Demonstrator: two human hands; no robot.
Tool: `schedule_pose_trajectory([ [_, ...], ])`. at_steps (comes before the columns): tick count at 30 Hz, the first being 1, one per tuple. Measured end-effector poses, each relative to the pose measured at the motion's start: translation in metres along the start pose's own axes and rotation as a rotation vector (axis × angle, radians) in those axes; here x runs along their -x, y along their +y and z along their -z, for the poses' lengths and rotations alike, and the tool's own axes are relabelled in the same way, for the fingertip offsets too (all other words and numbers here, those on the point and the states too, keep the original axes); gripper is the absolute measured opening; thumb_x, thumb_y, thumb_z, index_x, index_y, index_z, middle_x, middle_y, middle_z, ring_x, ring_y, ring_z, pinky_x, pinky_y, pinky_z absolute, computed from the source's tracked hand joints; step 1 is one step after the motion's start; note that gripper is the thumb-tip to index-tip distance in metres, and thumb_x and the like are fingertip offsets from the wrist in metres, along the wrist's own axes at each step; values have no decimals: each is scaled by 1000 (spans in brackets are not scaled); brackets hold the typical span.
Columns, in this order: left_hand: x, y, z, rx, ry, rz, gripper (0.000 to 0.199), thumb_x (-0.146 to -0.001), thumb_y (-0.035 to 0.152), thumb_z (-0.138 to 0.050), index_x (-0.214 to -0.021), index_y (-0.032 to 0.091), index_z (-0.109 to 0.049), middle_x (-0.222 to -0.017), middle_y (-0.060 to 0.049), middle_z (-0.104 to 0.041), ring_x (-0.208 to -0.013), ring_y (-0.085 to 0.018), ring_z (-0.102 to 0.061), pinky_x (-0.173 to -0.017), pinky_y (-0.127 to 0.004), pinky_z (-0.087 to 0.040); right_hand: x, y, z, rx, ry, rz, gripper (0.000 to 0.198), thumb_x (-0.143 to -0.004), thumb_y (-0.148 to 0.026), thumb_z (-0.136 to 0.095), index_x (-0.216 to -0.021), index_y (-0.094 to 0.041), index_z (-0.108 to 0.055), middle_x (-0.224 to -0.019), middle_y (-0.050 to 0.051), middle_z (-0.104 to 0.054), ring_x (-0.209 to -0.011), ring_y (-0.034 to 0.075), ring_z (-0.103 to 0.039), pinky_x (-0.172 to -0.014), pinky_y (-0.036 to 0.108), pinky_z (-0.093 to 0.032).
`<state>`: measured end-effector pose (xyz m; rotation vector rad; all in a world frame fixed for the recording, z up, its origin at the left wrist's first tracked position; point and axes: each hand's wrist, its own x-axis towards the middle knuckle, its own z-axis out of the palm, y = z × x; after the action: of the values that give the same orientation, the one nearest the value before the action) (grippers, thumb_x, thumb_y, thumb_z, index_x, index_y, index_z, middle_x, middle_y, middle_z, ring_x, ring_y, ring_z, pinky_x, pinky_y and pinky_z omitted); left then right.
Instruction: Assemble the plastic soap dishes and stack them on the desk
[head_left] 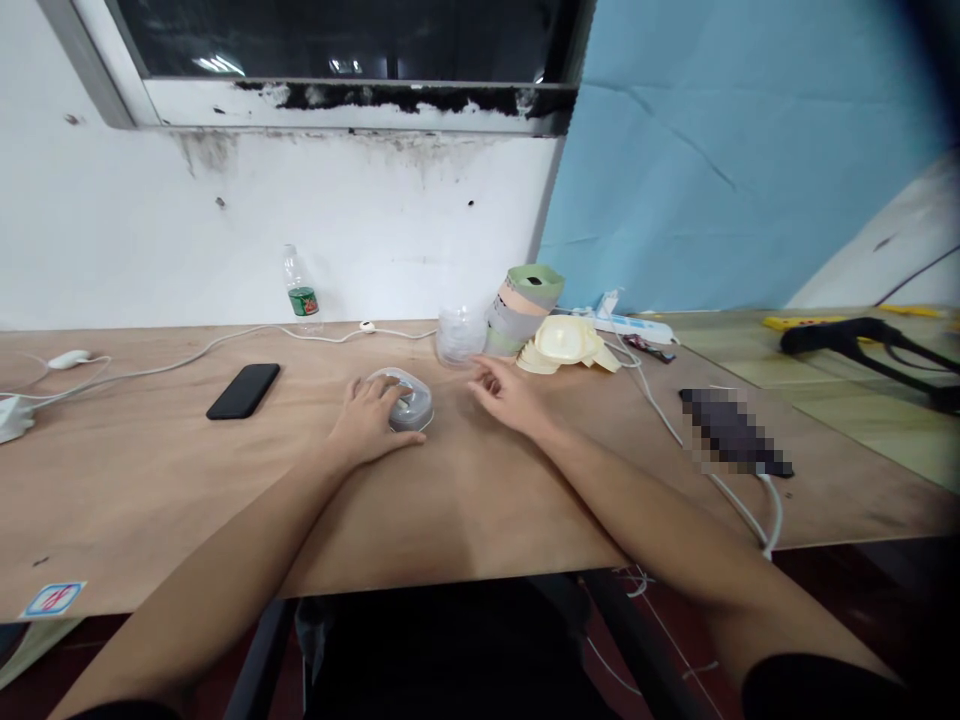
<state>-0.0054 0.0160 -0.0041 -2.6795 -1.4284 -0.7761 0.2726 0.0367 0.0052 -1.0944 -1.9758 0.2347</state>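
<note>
A low, rounded clear plastic container (414, 408) sits on the wooden table in front of me. My left hand (371, 415) grips it from the left, with fingers over its top and thumb along its near side. Something small shows inside or on it, too unclear to name. To the right, my right hand (506, 392) hovers or rests with loosely bent, parted fingers and nothing visible in them. Just beyond its fingertips stands a stack of clear plastic containers (459, 335). Pale yellow moulded pieces (566, 345) lie nested to the right of that stack.
A leaning stack of green, peach and grey pieces (525, 305) stands behind. A plastic bottle (302, 295) is by the wall, a black phone (244, 390) at left. White cables (210, 352) and a power strip (634, 328) run along the back; a blurred-out dark object (731, 430) lies right.
</note>
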Motion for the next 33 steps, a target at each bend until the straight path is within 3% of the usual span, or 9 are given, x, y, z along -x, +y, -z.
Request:
schedule_pose_trajectory([
  [3,-1,-15,-5,-40,59,68,52,-80,52,-65,-125,27,-58,-134,-11,-53,-130,-35,-42,-113,-59,-14,-4,13,20,59,386,18,36,-85,-34,-56,-119,-22,-58,-98,7,-64,-78,19,-60,-75,35,-51],
  [5,-1,-26,-7,-111,88,114,45,-85,43,-60,-126,26,-57,-138,-12,-50,-133,-35,-37,-111,-59,-17,-7,29,37,126,564,5,35,-84,-35,-55,-116,-21,-56,-96,7,-62,-77,19,-59,-73,36,-51],
  [11,-4,-44,-11,-185,236,267,38,-86,28,-52,-123,23,-62,-130,-13,-56,-123,-33,-45,-109,-54,-23,-9,91,82,317,823,-106,34,-86,-32,-48,-115,-17,-52,-103,12,-57,-86,21,-57,-79,39,-49],
  [14,-6,-45,-12,-162,235,300,40,-85,34,-54,-124,26,-61,-129,-11,-59,-122,-33,-47,-111,-58,-17,-6,115,94,382,845,-175,30,-84,-30,-50,-109,-15,-54,-103,13,-56,-91,23,-56,-84,42,-47],
  [17,-8,-49,-12,-182,169,343,51,-85,40,-55,-134,28,-52,-142,-10,-50,-129,-35,-41,-111,-63,-14,-1,132,101,409,840,-278,22,-84,-27,-51,-101,-15,-56,-103,18,-57,-93,23,-54,-88,39,-43],
  [23,-12,-66,-12,-263,45,497,72,-86,50,-51,-149,23,-31,-157,-13,-27,-140,-39,-28,-110,-60,-23,5,162,108,360,868,-507,14,-81,-24,-49,-90,-16,-56,-93,12,-59,-91,23,-54,-88,41,-43],
  [27,-14,-67,-13,-289,65,582,85,-83,55,-54,-152,16,-23,-158,-22,-15,-141,-44,-22,-108,-58,-25,6,175,108,347,833,-588,17,-74,-23,-49,-88,-16,-56,-89,10,-60,-88,25,-55,-89,46,-43],
  [30,-15,-61,-10,-311,180,513,81,-82,52,-57,-149,15,-31,-155,-23,-24,-138,-42,-30,-108,-53,-27,5,172,106,368,820,-538,21,-75,-25,-49,-91,-15,-58,-92,11,-60,-89,26,-55,-87,46,-44],
  [33,-15,-56,-6,-264,195,415,53,-88,47,-50,-133,19,-52,-135,-17,-53,-123,-35,-49,-104,-48,-32,3,160,100,445,761,-401,24,-78,-32,-51,-93,-17,-59,-99,13,-60,-97,27,-53,-90,46,-42],
])
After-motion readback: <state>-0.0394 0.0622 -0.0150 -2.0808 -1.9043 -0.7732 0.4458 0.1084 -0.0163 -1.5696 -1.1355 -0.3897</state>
